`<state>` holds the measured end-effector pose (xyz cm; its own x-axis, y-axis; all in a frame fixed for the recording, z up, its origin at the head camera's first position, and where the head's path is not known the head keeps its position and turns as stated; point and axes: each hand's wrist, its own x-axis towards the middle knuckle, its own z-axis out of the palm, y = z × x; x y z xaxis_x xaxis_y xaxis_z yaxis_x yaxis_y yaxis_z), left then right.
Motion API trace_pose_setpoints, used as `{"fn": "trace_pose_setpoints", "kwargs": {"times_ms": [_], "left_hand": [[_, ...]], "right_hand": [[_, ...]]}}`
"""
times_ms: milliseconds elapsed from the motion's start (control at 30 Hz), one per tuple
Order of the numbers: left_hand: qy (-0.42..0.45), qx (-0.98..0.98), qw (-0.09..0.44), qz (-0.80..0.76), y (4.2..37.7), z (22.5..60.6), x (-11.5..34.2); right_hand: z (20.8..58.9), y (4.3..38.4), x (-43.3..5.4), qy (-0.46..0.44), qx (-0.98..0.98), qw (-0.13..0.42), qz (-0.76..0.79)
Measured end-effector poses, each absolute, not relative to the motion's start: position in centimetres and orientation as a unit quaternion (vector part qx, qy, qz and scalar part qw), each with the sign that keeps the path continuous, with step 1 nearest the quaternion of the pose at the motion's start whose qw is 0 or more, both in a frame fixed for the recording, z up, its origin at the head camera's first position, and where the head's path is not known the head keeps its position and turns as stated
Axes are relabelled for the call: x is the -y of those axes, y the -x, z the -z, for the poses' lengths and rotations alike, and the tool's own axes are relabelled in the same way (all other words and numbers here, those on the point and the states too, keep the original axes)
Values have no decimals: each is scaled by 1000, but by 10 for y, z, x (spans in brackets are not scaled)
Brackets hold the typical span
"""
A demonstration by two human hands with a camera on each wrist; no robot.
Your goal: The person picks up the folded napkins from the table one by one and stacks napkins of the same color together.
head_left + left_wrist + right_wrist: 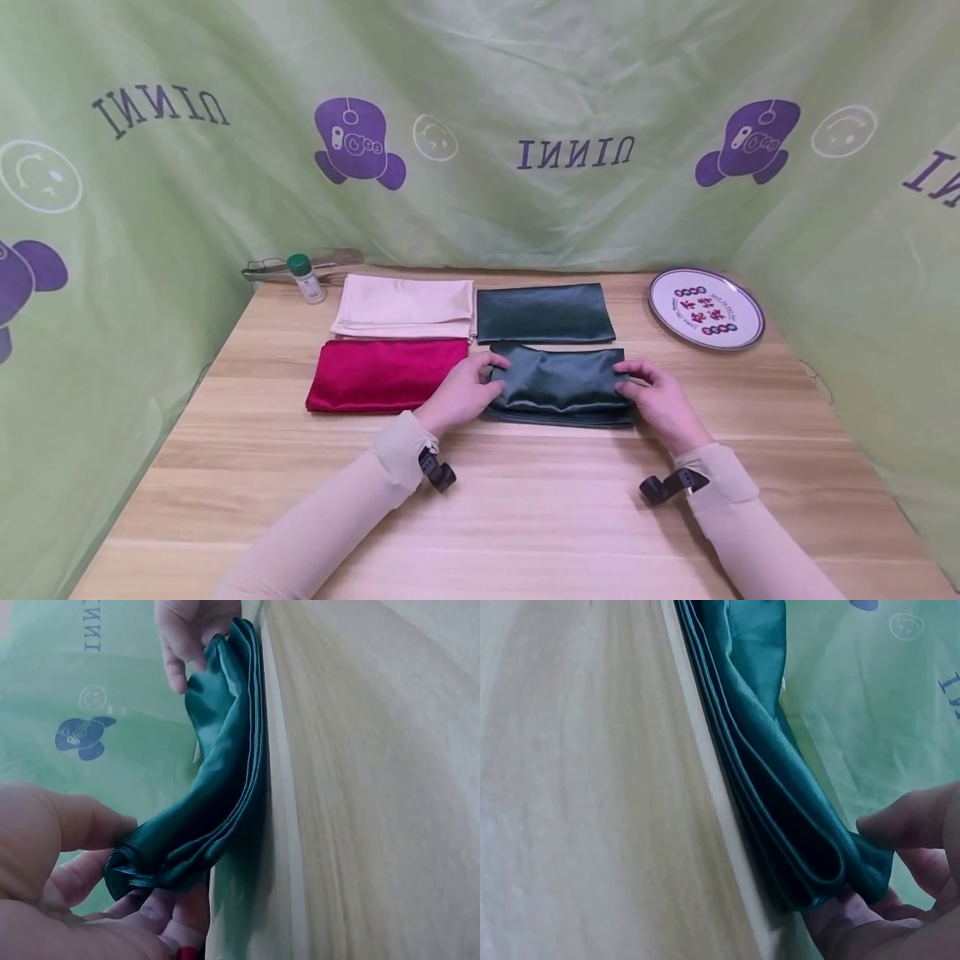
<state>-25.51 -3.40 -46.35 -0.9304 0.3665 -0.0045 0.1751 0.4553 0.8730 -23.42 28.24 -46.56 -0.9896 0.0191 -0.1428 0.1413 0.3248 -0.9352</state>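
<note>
A folded dark green satin cloth [562, 383] lies at the front right of a group of folded cloths, its top layer slightly raised and rippled. At its left end my left hand [467, 387] pinches the folded layers between thumb and fingers. My right hand [660, 402] pinches the opposite end the same way. The left wrist view shows the layers of the green cloth [217, 757] curving up off the table at the near end. Seen from the right wrist, stacked folds of the green cloth [780, 765] end between the thumb and the fingers beneath.
Beside it lies a folded red cloth [382, 375]; behind are a pale pink cloth [405, 304] and another dark green one [545, 314]. A printed plate [663, 312] sits at the back right. A green-capped jar [307, 279] and metal utensils [337, 260] are at the back left.
</note>
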Motion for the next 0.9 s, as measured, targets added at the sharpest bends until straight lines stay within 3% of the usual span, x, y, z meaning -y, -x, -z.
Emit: {"fn": "trace_pose_setpoints", "kwargs": {"times_ms": [367,900], "left_hand": [[-138,-831,77,-533,258,466,45],[-192,-830,17,-524,276,443,54]], "right_hand": [[465,235,-280,-82,-801,42,591],[437,259,-272,-50,-793,-20,607]]}}
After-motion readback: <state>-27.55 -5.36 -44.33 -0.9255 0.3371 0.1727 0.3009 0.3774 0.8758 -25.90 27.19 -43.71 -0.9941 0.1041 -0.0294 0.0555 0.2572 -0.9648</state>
